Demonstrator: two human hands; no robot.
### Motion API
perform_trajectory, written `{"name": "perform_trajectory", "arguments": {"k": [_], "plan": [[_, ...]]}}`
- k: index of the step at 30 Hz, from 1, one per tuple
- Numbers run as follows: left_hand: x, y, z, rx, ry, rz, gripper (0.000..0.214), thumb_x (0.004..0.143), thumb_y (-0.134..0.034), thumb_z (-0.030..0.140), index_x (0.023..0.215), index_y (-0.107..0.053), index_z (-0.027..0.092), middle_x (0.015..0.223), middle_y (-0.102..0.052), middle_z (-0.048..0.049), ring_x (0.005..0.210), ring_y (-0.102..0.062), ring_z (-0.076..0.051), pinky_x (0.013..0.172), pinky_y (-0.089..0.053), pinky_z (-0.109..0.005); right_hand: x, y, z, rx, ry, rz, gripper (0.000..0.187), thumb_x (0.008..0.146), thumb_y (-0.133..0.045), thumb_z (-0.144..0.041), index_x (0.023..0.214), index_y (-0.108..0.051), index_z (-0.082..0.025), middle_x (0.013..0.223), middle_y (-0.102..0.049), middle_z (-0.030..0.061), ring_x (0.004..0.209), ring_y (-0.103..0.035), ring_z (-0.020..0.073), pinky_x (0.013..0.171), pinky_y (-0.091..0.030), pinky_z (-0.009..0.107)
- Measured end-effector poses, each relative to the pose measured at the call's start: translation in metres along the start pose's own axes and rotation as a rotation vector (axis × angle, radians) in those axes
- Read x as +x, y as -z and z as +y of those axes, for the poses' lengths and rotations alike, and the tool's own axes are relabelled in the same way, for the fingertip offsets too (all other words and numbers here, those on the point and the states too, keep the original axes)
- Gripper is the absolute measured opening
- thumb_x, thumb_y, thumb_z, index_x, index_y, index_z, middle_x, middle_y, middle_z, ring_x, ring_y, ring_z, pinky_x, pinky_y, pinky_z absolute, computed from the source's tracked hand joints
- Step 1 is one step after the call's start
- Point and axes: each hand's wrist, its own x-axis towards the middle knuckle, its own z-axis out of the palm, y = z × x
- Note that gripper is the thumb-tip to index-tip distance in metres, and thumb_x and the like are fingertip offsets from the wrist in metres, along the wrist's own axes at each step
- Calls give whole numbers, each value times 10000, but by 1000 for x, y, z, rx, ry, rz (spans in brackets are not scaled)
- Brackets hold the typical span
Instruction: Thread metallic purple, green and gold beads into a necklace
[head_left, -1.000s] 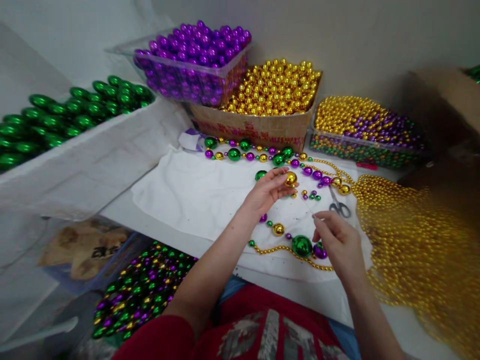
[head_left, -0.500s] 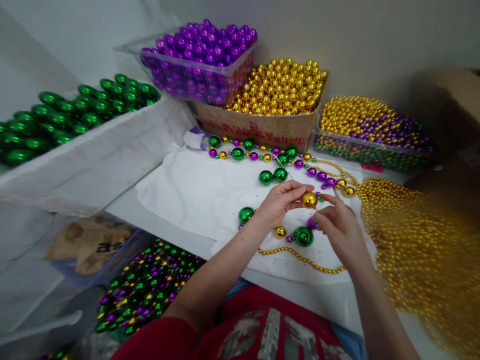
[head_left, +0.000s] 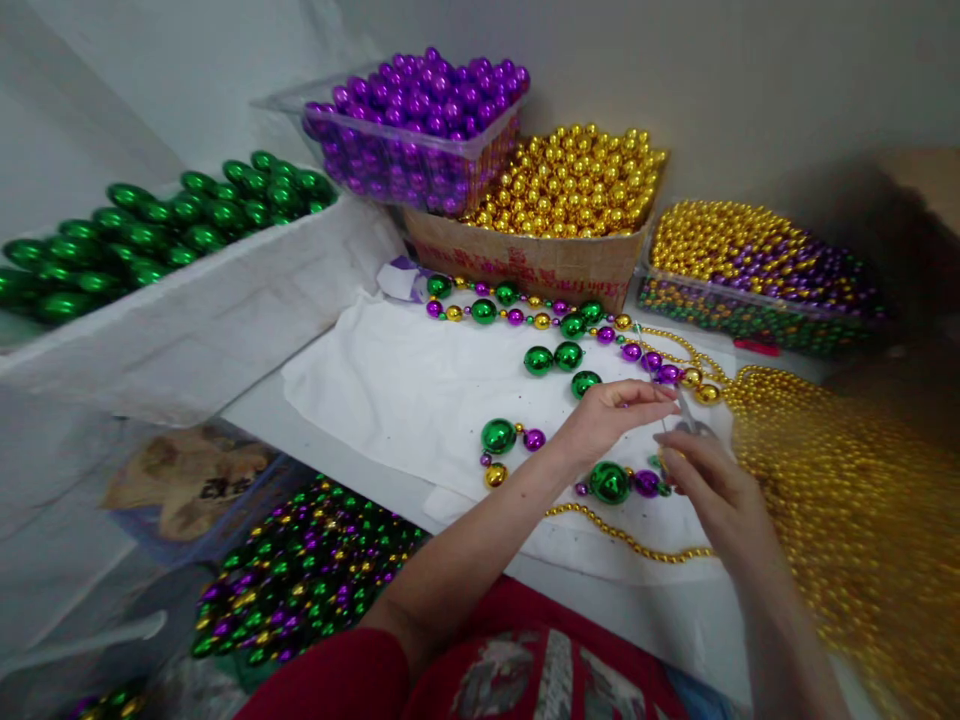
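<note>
My left hand (head_left: 622,415) is closed, its thumb and fingers pinching a thin needle (head_left: 649,368) that slants up past the fingertips. Just to the right, my right hand (head_left: 705,475) is closed at the end of a strand of beads; its fingers partly hide the small beads there. Below on the cloth, the strand shows a large green bead (head_left: 610,482) and a purple bead (head_left: 646,484). Further left lie another large green bead (head_left: 498,436), a purple bead (head_left: 534,440) and a gold bead (head_left: 495,475). Grey scissors (head_left: 694,426) lie partly hidden behind my hands.
A finished-looking bead strand (head_left: 515,317) lies along the cloth's (head_left: 390,390) back. Behind stand a tub of purple beads (head_left: 412,130), a carton of gold beads (head_left: 525,255) and a tub of mixed beads (head_left: 750,285). Gold chains (head_left: 810,480) heap at right; a white box (head_left: 225,310) holds green beads.
Both hands have shifted right. The large gold bead has left my left fingertips, and a gold bead now lies at the left of the strand. The needle points more steeply upward.
</note>
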Motion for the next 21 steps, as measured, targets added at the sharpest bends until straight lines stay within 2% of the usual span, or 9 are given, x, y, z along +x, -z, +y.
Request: {"name": "perform_trajectory", "arguments": {"k": [3, 5, 10, 13, 16, 18, 21], "plan": [[0, -1, 6, 31, -7, -16, 111, 712, -706, 231, 683, -672, 130, 884, -663, -57, 986, -570, -170, 923, -378, -336, -1, 2, -1, 41, 16, -14, 196, 832, -585, -389, 934, -678, -249, 1029, -617, 39, 969, -558, 202, 787, -432, 314], [-1, -2, 6, 30, -4, -13, 99, 720, -697, 223, 693, -677, 130, 899, -665, -60, 976, -575, -167, 911, -383, -328, -2, 5, -2, 51, 19, 23, 161, 824, -597, -377, 876, -687, -253, 1069, -617, 38, 1036, -540, 214, 846, -412, 329], [-3, -2, 1, -16, 31, 30, 98, 736, -677, 227, 716, -684, 132, 965, -671, -67, 950, -583, -155, 892, -389, -313, -8, 14, -5, -18, -25, 142, 142, 768, -660, -382, 792, -702, -249, 1086, -620, 36, 1055, -526, 223, 844, -386, 326], [-2, -3, -3, -31, 81, 46, 110, 731, -682, 243, 761, -691, 137, 975, -670, -70, 930, -586, -157, 821, -418, -291, -9, 16, -5, 245, -173, 170, 163, 706, -727, -358, 774, -707, -212, 912, -650, 41, 849, -552, 173, 710, -401, 270], [2, -4, -9, -47, 125, 74, 168, 744, -679, 293, 821, -690, 144, 982, -667, -74, 900, -591, -153, 781, -436, -283, -7, 11, -3, 468, -279, 203, 232, 691, -735, -380, 788, -688, -175, 736, -621, 35, 633, -491, 116, 519, -339, 221], [4, -3, -14, -74, 150, 92, 191, 751, -675, 319, 826, -679, 144, 978, -664, -74, 874, -599, -148, 780, -442, -286, -4, 7, -1, 543, -302, 202, 278, 703, -712, -421, 809, -664, -168, 612, -539, 2, 524, -425, 85, 436, -256, 199], [3, 3, -24, -96, 200, 72, 216, 751, -672, 343, 843, -660, 149, 1016, -651, -75, 848, -605, -143, 769, -447, -292, -3, 4, 2, 646, -336, 222, 304, 707, -699, -441, 826, -639, -167, 502, -329, -71, 423, -237, 41, 389, -151, 177]]}}
